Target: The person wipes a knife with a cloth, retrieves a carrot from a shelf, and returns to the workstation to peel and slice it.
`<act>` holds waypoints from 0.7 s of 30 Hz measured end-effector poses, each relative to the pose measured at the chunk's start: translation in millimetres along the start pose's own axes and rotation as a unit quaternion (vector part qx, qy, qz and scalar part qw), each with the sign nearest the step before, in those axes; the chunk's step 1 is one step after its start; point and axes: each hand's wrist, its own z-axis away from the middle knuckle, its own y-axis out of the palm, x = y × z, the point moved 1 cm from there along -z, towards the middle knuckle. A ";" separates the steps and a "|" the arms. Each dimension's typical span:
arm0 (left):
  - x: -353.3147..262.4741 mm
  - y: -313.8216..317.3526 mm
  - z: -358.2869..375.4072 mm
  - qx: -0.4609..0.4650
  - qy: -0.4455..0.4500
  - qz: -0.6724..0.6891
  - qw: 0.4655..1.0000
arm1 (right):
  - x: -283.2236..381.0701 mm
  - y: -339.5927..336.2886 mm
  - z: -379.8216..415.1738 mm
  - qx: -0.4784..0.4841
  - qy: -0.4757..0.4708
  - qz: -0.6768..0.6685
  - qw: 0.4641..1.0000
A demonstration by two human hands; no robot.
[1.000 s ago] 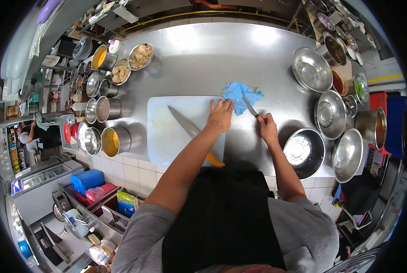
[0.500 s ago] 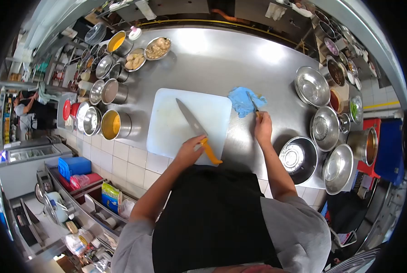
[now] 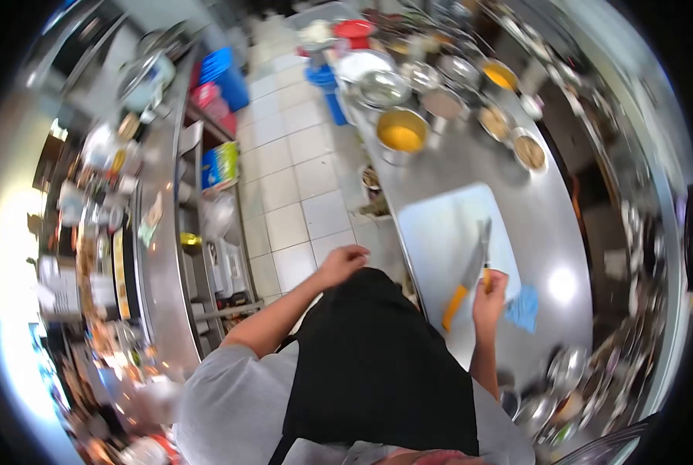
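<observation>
My right hand (image 3: 489, 296) grips the yellow handle of a small knife (image 3: 486, 242), its blade pointing away over the white cutting board (image 3: 431, 225). On the board, a large kitchen knife (image 3: 456, 304) with an orange handle lies beside the small one, partly overlapped by it in this view. A crumpled blue cloth (image 3: 523, 308) rests on the steel table just right of my right hand. My left hand (image 3: 344, 266) is off the table, in front of the black apron, with loosely bent fingers and nothing visible in it.
A steel table (image 3: 544, 232) carries a pot with yellow contents (image 3: 402, 133), several metal bowls, and two bowls of pale food (image 3: 529, 153) at its far end. More bowls (image 3: 567, 368) stand at lower right. Tiled floor (image 3: 296, 174) separates it from a steel counter (image 3: 164, 256) with shelves.
The view has swung left. My left hand has let go of the large knife and left the board. My right hand has brought the small knife from the blue cloth to above the board.
</observation>
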 end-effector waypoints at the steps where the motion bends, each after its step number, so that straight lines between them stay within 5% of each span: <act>1: -7.4 -1.2 3.6 0.002 -0.002 0.091 0.996 | 1.2 35.1 -8.9 0.088 0.005 -0.059 0.994; 2: -14.3 -0.9 7.0 0.012 0.004 0.183 0.983 | 32.3 60.6 -14.3 0.157 -0.058 -0.004 0.986; 3: -41.3 -9.0 20.7 -0.105 0.041 0.118 0.987 | 64.5 87.1 -13.4 0.220 -0.118 0.058 0.967; 4: -47.9 -21.8 17.9 -0.125 0.055 0.141 0.981 | 87.6 115.3 -16.4 0.276 -0.156 0.074 0.945; 5: -54.0 -41.1 26.8 -0.290 0.110 -0.031 0.950 | 110.0 140.3 -13.0 0.333 -0.191 0.082 0.920; 6: -53.4 -57.1 40.8 -0.439 0.138 -0.205 0.864 | 129.5 160.7 -9.1 0.348 -0.212 0.091 0.909; 8: -29.8 -98.2 62.8 -0.436 0.129 -0.197 0.868 | 164.0 199.8 4.8 0.448 -0.269 0.127 0.843; 10: 5.0 -123.2 78.5 -0.238 0.124 -0.117 0.956 | 187.7 231.6 15.4 0.485 -0.303 0.133 0.810; 12: 26.5 -147.4 89.8 -0.230 0.113 -0.116 0.960 | 207.5 261.5 20.8 0.544 -0.340 0.121 0.758; 14: 47.8 -165.7 100.4 -0.086 0.031 0.093 0.991 | 222.1 287.9 25.7 0.565 -0.363 0.128 0.729; 21: 94.4 -222.3 110.6 -0.101 0.026 0.136 0.985 | 263.4 356.3 38.8 0.604 -0.360 0.126 0.700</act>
